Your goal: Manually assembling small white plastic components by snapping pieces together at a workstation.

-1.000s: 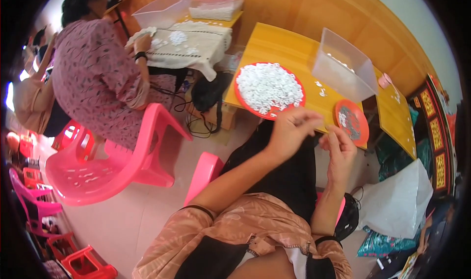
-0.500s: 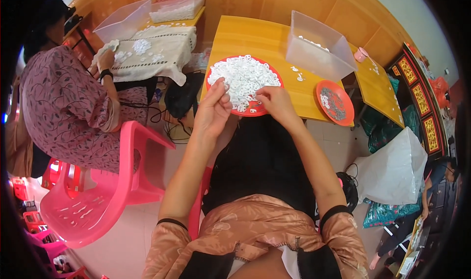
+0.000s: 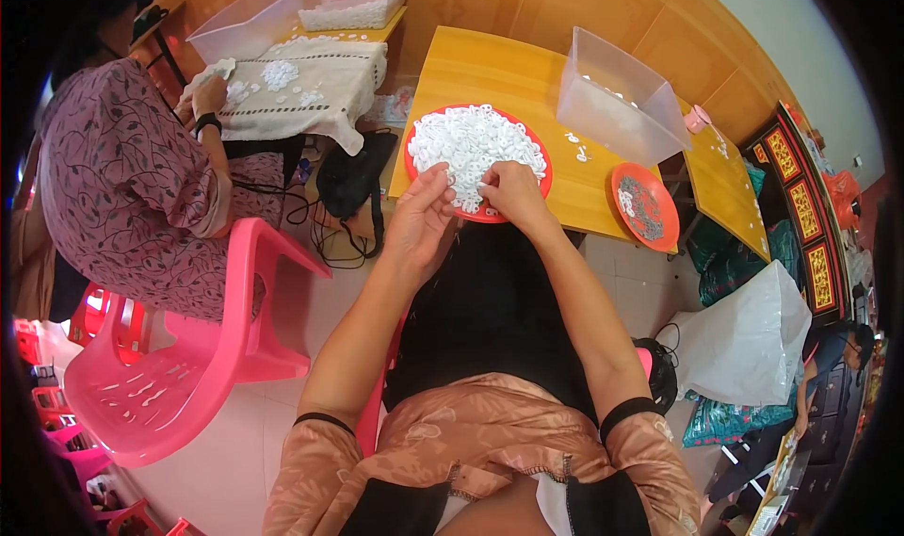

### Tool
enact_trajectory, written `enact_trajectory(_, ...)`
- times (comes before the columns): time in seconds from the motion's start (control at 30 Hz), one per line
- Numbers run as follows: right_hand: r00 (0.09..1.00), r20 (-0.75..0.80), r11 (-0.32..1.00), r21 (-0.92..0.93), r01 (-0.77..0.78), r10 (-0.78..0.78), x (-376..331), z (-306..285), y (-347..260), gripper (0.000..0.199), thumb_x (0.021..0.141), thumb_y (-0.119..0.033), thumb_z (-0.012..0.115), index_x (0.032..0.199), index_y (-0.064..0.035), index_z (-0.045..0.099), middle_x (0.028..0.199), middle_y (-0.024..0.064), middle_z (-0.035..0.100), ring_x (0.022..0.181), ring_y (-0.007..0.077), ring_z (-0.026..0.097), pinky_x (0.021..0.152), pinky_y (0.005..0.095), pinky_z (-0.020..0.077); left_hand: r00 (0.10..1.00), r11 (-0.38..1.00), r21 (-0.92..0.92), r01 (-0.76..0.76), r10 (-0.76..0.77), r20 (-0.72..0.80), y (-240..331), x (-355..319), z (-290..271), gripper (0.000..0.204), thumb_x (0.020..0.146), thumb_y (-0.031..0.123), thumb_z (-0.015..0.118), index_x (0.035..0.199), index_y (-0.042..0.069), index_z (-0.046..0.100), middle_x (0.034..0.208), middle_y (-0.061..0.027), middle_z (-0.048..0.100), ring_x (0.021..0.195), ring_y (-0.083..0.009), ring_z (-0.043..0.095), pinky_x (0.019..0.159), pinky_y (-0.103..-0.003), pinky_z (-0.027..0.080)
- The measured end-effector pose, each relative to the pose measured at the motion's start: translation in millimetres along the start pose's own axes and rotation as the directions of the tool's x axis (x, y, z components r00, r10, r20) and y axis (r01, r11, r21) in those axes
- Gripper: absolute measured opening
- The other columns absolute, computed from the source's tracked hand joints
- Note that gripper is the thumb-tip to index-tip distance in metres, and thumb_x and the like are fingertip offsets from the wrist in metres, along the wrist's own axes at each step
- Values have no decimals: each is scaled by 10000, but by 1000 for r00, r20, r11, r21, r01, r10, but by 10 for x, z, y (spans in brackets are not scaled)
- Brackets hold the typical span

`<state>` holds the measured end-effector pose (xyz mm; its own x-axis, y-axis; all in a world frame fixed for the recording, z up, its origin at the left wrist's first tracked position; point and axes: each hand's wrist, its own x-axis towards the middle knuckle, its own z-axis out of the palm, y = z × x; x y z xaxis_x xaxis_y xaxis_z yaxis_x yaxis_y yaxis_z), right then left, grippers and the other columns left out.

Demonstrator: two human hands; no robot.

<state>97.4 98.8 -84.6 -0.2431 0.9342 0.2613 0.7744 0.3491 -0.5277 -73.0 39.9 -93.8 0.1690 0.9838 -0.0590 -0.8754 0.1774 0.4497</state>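
Observation:
A heap of small white plastic pieces with holes (image 3: pixel 476 140) fills a round red plate (image 3: pixel 548 170) in front of me. My left hand (image 3: pixel 424 214) is over the plate's near left edge, its fingers curled and the thumb and fingertips together. Whatever it grips is too small to make out. Just to its right, my right hand (image 3: pixel 516 197) reaches down at the near side of the heap with its fingertips pinched. Its own fingers hide what they hold. The two hands are close together but apart.
An orange plate (image 3: pixel 662 223) holds small grey parts and a few white ones on the yellow table (image 3: pixel 471 60). Behind it stands a clear plastic bin (image 3: pixel 629 98). At left a person (image 3: pixel 141 178) works at a cloth-covered table (image 3: pixel 311 112). A pink chair (image 3: pixel 240 338) stands beside me.
My right hand has shifted left, nearer my left hand. The left hand has turned slightly and its fingers point more toward the right. The whole view has shifted a little.

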Motion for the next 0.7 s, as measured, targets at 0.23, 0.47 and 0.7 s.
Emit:
enact_trajectory(0.23,985,-70,836,541,-94,156,-311,-81,-134,145,750,-76,689,833,18,617,668,78,633,607,113,610,593,232,492,999,999,34,20,-21,26,-76,-23,0,244,862,90,610,1094,42,548,855,-5,598,749,-84,576,647,-212,468)
enact_trajectory(0.47,952,263,247,923,-295,157,-581,-437,-475,223,806,-40,636,1016,30,611,801,72,659,655,103,598,619,220,492,994,995,-64,72,-67,81,-83,-127,137,221,889,103,578,1097,69,513,851,-5,577,782,-96,567,692,-225,471)
enact_trajectory(0.7,952,305,163,938,-305,28,-645,-560,-631,264,838,-69,631,1081,31,609,887,78,666,687,90,594,622,205,491,969,986,-108,130,-103,225,-132,-143,172,183,909,127,552,1082,79,515,835,-16,579,774,-105,568,722,-242,482)
